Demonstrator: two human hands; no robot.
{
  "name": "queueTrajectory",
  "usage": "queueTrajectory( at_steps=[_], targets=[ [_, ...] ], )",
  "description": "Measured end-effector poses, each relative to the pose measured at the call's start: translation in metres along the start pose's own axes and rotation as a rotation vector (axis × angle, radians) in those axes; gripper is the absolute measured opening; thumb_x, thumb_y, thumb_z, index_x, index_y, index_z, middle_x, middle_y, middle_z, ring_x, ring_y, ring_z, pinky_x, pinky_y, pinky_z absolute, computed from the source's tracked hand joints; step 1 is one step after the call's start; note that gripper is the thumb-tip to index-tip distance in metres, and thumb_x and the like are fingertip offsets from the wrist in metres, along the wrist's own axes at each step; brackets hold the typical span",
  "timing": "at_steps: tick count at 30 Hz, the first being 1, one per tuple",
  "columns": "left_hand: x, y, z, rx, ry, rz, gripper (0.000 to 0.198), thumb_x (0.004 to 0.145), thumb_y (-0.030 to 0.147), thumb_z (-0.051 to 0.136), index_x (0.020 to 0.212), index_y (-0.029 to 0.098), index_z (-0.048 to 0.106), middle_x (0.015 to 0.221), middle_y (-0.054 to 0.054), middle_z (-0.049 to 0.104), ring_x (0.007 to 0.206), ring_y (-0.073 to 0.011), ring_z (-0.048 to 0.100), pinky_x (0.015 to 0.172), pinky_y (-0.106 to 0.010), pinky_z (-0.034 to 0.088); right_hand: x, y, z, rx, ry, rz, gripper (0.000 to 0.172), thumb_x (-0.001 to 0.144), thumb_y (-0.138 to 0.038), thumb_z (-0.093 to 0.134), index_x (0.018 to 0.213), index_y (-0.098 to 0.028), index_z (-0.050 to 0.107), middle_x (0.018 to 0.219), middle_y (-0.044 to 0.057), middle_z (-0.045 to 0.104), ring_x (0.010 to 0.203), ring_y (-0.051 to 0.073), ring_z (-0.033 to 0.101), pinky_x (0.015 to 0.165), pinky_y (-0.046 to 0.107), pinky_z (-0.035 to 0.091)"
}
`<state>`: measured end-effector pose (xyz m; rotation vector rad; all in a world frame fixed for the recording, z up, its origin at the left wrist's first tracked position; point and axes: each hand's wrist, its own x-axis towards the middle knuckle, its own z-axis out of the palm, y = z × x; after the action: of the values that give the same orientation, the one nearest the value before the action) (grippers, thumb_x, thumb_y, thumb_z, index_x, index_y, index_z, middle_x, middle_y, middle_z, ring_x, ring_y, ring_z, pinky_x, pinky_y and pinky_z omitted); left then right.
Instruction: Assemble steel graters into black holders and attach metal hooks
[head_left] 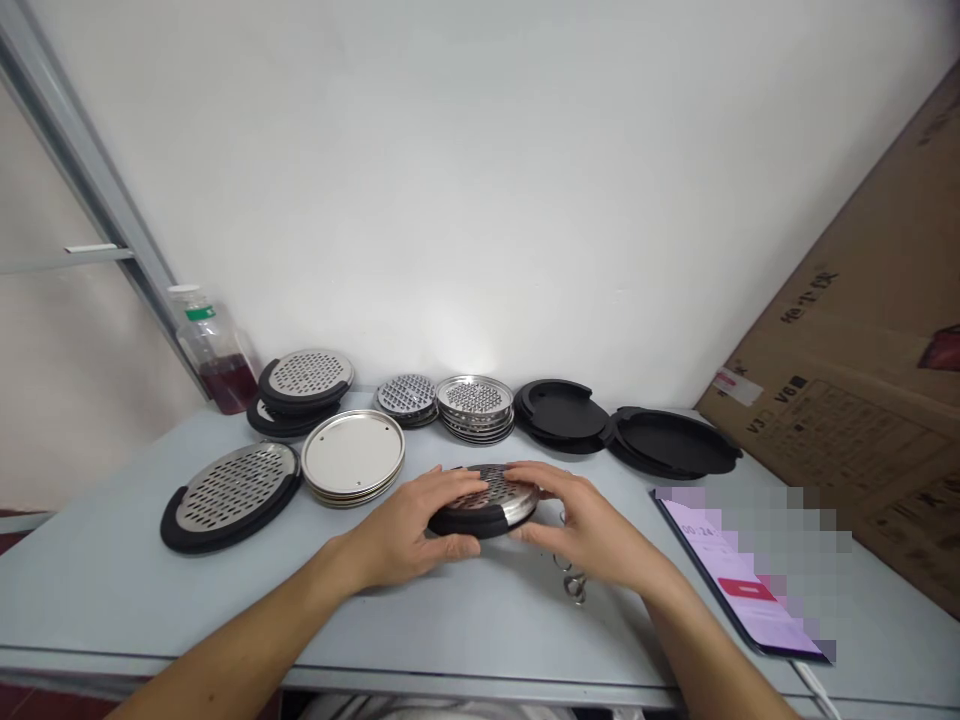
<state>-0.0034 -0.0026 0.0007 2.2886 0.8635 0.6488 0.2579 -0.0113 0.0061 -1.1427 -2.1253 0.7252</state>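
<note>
Both hands grip a round grater-like disc (491, 488), a perforated metal plate partly edged by a black rim, tilted just above the table. My left hand (420, 520) holds its black-rimmed left side, thumb below and fingers on top. Around the bare metal right edge, my right hand (574, 520) has its fingers over the plate and its thumb at the lower edge. Small metal rings (574, 587) lie on the table beneath my right hand, which partly hides them. To the left are a stack of plain metal discs (352, 452) and a black-rimmed perforated disc (240, 487).
Along the wall stand more rimmed discs (311, 375), perforated plates (407, 395), a stack of metal rings and plates (475, 398), and black holders (566, 410) (675, 443). A jar of red liquid (225, 380) is back left. A phone (739, 585) and cardboard box (847, 400) are right.
</note>
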Motion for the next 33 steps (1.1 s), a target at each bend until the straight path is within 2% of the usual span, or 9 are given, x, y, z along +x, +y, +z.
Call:
queueTrajectory(
  at_steps=[3, 9, 11, 14, 17, 20, 23, 28, 33],
  targets=[
    [-0.001, 0.001, 0.000, -0.094, 0.082, 0.000, 0.050, 0.094, 0.050, 0.057, 0.137, 0.025, 0.054, 0.140, -0.007, 0.059, 0.126, -0.0272, 0.056, 0.110, -0.040, 0.041, 0.002, 0.001, 0.003, -0.022, 0.107, 0.052, 0.047, 0.081, -0.042, 0.074, 0.124, -0.026, 0.063, 0.123, 0.007, 0.069, 0.107, 0.027, 0.064, 0.091, 0.042, 0.052],
    [-0.002, 0.001, 0.002, -0.200, 0.176, -0.026, 0.045, 0.099, 0.050, 0.045, 0.131, 0.022, 0.058, 0.119, -0.006, 0.070, 0.106, -0.0253, 0.064, 0.093, -0.034, 0.049, 0.005, 0.012, 0.005, -0.004, 0.251, 0.176, 0.040, 0.083, -0.034, 0.068, 0.122, -0.024, 0.064, 0.118, 0.008, 0.070, 0.097, 0.025, 0.066, 0.080, 0.040, 0.055],
    [-0.002, 0.001, 0.004, -0.207, 0.199, -0.052, 0.044, 0.100, 0.050, 0.044, 0.130, 0.021, 0.058, 0.113, -0.005, 0.070, 0.100, -0.0237, 0.065, 0.089, -0.032, 0.050, 0.005, 0.013, 0.005, 0.005, 0.244, 0.197, 0.040, 0.084, -0.037, 0.067, 0.121, -0.024, 0.064, 0.117, 0.008, 0.070, 0.095, 0.025, 0.067, 0.079, 0.040, 0.055],
    [-0.003, 0.000, 0.006, -0.231, 0.253, -0.111, 0.046, 0.100, 0.052, 0.041, 0.129, 0.019, 0.058, 0.109, -0.006, 0.069, 0.100, -0.0239, 0.063, 0.087, -0.031, 0.049, 0.005, 0.011, 0.005, 0.024, 0.166, 0.167, 0.045, 0.082, -0.035, 0.069, 0.126, -0.026, 0.060, 0.119, 0.006, 0.069, 0.102, 0.025, 0.065, 0.082, 0.039, 0.055],
    [-0.002, 0.000, 0.008, -0.295, 0.315, -0.185, 0.050, 0.101, 0.053, 0.038, 0.131, 0.018, 0.056, 0.104, -0.006, 0.069, 0.104, -0.0247, 0.060, 0.087, -0.032, 0.049, 0.006, 0.010, 0.007, 0.069, 0.108, 0.128, 0.037, 0.085, -0.028, 0.064, 0.122, -0.026, 0.060, 0.115, 0.005, 0.070, 0.102, 0.023, 0.066, 0.083, 0.036, 0.055],
    [-0.001, 0.000, 0.009, -0.347, 0.362, -0.221, 0.048, 0.101, 0.053, 0.039, 0.133, 0.020, 0.055, 0.109, -0.005, 0.067, 0.106, -0.0237, 0.059, 0.088, -0.031, 0.048, 0.008, 0.012, 0.008, 0.133, 0.128, 0.152, 0.025, 0.089, -0.028, 0.059, 0.114, -0.024, 0.063, 0.106, 0.005, 0.072, 0.096, 0.022, 0.068, 0.083, 0.036, 0.055],
    [-0.001, -0.001, 0.009, -0.415, 0.405, -0.247, 0.044, 0.101, 0.052, 0.041, 0.131, 0.022, 0.055, 0.117, -0.004, 0.066, 0.111, -0.0227, 0.057, 0.094, -0.030, 0.047, 0.008, 0.015, 0.008, 0.235, 0.148, 0.181, 0.024, 0.090, -0.033, 0.060, 0.111, -0.022, 0.064, 0.106, 0.005, 0.072, 0.096, 0.022, 0.068, 0.085, 0.035, 0.054],
    [0.001, 0.000, 0.008, -0.601, 0.330, -0.229, 0.040, 0.094, 0.042, 0.060, 0.128, 0.022, 0.052, 0.121, -0.005, 0.065, 0.114, -0.0225, 0.059, 0.098, -0.031, 0.047, 0.007, 0.011, 0.003, 0.381, 0.116, 0.198, 0.030, 0.091, -0.037, 0.060, 0.117, -0.023, 0.063, 0.114, 0.006, 0.070, 0.095, 0.021, 0.066, 0.085, 0.035, 0.053],
    [0.002, 0.001, 0.008, -0.622, 0.181, -0.240, 0.056, 0.087, 0.028, 0.070, 0.136, 0.024, 0.044, 0.114, -0.006, 0.067, 0.108, -0.0238, 0.065, 0.093, -0.035, 0.052, 0.008, 0.013, 0.003, 0.312, 0.157, 0.258, 0.038, 0.089, -0.038, 0.061, 0.124, -0.024, 0.061, 0.116, 0.007, 0.069, 0.099, 0.023, 0.064, 0.088, 0.040, 0.053]
  ],
)
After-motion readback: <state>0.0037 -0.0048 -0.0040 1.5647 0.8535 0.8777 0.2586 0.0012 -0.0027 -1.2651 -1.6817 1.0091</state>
